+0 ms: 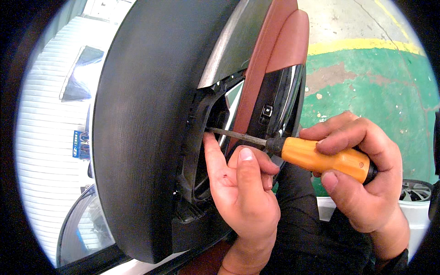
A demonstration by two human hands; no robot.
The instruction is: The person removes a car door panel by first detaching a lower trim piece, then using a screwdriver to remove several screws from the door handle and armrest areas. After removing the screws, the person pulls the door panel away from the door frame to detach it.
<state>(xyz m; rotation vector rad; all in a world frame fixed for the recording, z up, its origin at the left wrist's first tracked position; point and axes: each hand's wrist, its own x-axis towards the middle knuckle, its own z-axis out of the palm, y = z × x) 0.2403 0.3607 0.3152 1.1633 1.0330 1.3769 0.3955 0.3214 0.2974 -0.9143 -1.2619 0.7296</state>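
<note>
A car door panel with black trim, a wood-look strip and a reddish-brown armrest fills the middle. My right hand grips a screwdriver by its yellow and black handle. Its metal shaft runs leftward into a black recessed opening in the panel, where the tip is hard to make out. My left hand is palm up beside the opening, index finger stretched to the recess just below the tip, thumb and other fingers loosely bent, with nothing visible in the palm.
A small switch sits on glossy black trim. Car glass is at lower left, before a white ribbed wall. The green floor has a yellow line, and a wheel rim shows at right.
</note>
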